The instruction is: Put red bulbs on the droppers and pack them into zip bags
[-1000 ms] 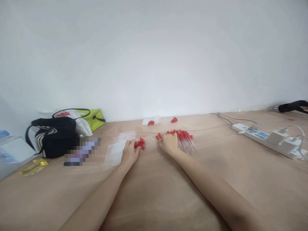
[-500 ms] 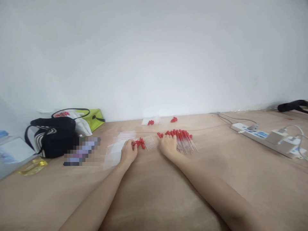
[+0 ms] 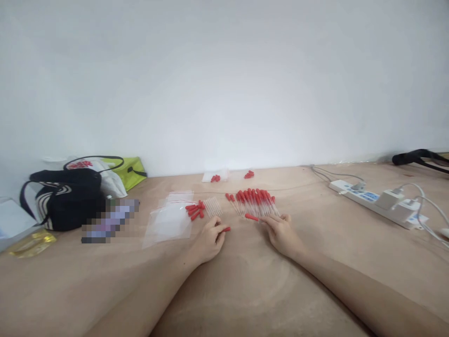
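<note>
Between the fingertips of my left hand (image 3: 210, 241) is a small red rubber bulb (image 3: 226, 229). My right hand (image 3: 282, 234) pinches a clear dropper with a red bulb (image 3: 251, 217) that points left. Behind my right hand lies a row of droppers with red bulbs (image 3: 257, 195), their clear tubes toward me. Several bare clear tubes (image 3: 213, 206) lie side by side beyond my left hand. Left of them is a loose pile of red bulbs (image 3: 195, 210), next to flat clear plastic bags (image 3: 170, 220).
Near the wall lie two small groups of red bulbs (image 3: 215, 178) on clear bags. A black bag (image 3: 70, 199), a green bag (image 3: 135, 173) and a pixelated item (image 3: 112, 221) are at left. A white power strip (image 3: 372, 199) with cables is at right.
Both hands have come back toward me, my left also moving right from the bulb pile. My right now shows a dropper in its fingers, and my left a bulb. The view has shifted slightly.
</note>
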### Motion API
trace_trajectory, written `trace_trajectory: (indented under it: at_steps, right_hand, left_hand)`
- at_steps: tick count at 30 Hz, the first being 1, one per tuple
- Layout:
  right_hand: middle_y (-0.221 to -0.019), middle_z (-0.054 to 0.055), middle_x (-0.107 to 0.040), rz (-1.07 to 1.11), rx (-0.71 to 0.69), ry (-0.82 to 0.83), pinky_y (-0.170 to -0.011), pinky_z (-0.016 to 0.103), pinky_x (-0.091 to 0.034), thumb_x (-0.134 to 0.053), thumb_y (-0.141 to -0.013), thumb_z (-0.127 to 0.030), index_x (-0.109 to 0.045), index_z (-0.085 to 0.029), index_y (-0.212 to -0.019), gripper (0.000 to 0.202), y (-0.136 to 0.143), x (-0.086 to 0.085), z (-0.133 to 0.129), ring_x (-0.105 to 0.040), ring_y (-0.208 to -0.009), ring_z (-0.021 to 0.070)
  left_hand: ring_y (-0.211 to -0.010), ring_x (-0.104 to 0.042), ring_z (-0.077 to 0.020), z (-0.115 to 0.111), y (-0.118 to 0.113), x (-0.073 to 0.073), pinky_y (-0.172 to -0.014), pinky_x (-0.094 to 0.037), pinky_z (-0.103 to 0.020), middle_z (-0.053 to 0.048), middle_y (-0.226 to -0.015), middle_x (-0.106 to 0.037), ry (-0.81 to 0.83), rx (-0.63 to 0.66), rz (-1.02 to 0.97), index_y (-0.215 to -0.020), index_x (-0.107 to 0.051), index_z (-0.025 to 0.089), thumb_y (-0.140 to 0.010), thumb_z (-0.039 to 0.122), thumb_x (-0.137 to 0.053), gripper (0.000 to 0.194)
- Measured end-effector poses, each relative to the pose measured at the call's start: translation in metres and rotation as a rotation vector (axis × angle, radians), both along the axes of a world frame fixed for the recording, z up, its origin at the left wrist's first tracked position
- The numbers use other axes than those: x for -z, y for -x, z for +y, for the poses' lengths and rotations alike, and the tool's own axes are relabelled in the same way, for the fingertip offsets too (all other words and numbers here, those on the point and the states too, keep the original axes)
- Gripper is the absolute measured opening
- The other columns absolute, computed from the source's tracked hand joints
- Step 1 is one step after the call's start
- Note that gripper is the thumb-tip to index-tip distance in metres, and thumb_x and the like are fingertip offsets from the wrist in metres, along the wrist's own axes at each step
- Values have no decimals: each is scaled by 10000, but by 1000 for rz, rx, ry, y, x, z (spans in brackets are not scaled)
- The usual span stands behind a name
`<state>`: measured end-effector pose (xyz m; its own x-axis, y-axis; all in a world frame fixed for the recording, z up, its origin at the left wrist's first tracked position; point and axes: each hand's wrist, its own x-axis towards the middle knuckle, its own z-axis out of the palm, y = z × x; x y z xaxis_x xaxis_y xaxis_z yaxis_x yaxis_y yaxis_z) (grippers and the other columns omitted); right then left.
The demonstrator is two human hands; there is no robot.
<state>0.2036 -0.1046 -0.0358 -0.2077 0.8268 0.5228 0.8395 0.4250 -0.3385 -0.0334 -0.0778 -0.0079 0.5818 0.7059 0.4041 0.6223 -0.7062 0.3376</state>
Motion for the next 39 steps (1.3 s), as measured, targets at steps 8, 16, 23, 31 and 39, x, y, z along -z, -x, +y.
trace_trajectory:
  at_steps: [8,16,23,31,39]
  right_hand:
    - [-809,32,-619,62,-107,39,-773,323,-272,-363,-841,-210,-589,-207,-875,229,20,-8,-4,-536,-717,138]
    - [-845,85,-597,119,109,-63,-714,295,-351,-369,-785,-128,-582,-143,-923,254,11,0,28,-537,-789,174]
    - [-833,73,-620,245,399,-69,-727,302,-315,-398,-758,-196,-585,-146,-832,207,-8,-11,65,-552,-754,171]
    - [-895,57,-605,81,487,8,-763,333,-226,-400,-744,-168,-588,-187,-871,228,17,-17,74,-534,-789,169]
    - [-806,57,-611,-9,476,95,-720,317,-215,-409,-752,-184,-612,-189,-828,217,23,-21,71,-515,-776,177]
  left_hand:
    - [-738,-526,-148,7,-1,6,-683,-422,-269,-22,-787,-546,51,-65,-106,-762,-536,167,-783,135,-462,83]
    - [-731,-533,-155,6,-2,4,-671,-416,-271,-18,-769,-568,62,-75,-97,-763,-535,166,-769,120,-467,82]
    - [-752,-531,-165,7,1,2,-689,-417,-288,-30,-779,-569,68,-77,-65,-751,-543,161,-767,128,-475,77]
    - [-721,-538,-157,8,2,2,-656,-421,-272,-28,-758,-572,60,-90,-62,-740,-555,158,-751,122,-495,71]
    - [-699,-544,-152,8,2,3,-639,-422,-263,-19,-735,-580,40,-86,-70,-733,-554,166,-749,136,-491,72]
